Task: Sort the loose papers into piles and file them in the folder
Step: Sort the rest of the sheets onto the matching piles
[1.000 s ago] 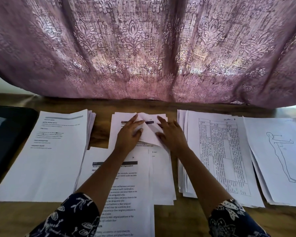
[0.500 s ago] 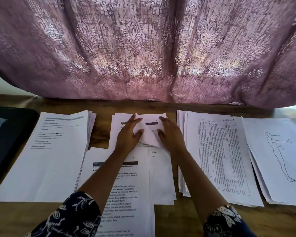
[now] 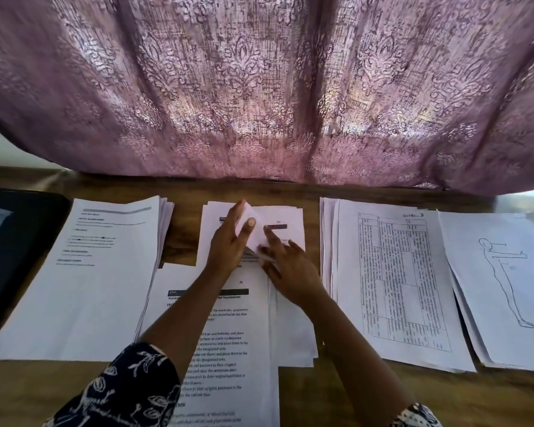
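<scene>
Atop middle pile | left grip pinches folded sheet | right grip spread flat | grid page: "Section 3"

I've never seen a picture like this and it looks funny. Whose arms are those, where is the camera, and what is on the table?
No machine here: these are a person's two bare hands. The camera sits on the person's head and looks down at them. On the wooden table lie piles of paper: a text pile at the left, a grid sheet and a drawing of a figure at the right. In the middle the left hand holds a small folded paper, and the right hand touches it with its fingers. The dark thing at the far left may be the folder. A pink curtain hangs behind.
</scene>
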`<action>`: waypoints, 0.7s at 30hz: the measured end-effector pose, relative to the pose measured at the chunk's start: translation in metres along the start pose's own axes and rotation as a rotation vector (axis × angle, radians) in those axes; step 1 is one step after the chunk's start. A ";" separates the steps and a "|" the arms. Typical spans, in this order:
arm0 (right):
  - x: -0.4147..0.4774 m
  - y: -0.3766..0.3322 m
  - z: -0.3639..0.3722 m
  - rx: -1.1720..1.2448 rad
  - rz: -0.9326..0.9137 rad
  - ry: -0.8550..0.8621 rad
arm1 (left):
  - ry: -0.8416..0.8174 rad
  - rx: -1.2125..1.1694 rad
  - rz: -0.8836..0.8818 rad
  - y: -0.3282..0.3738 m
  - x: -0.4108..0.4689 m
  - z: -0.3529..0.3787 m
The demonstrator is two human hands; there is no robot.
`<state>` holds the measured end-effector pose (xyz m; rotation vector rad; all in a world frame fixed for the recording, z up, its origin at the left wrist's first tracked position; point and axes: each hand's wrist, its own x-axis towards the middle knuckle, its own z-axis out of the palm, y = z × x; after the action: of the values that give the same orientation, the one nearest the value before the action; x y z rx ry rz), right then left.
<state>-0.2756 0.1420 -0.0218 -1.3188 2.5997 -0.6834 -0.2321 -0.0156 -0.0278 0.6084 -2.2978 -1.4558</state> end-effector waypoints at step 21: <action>0.020 0.017 -0.021 0.405 0.552 0.242 | 0.011 0.260 0.059 -0.004 0.008 -0.002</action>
<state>-0.3070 0.1415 -0.0091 -0.3965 2.6137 -1.2208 -0.2374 -0.0227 -0.0305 0.6108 -2.4946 -1.1328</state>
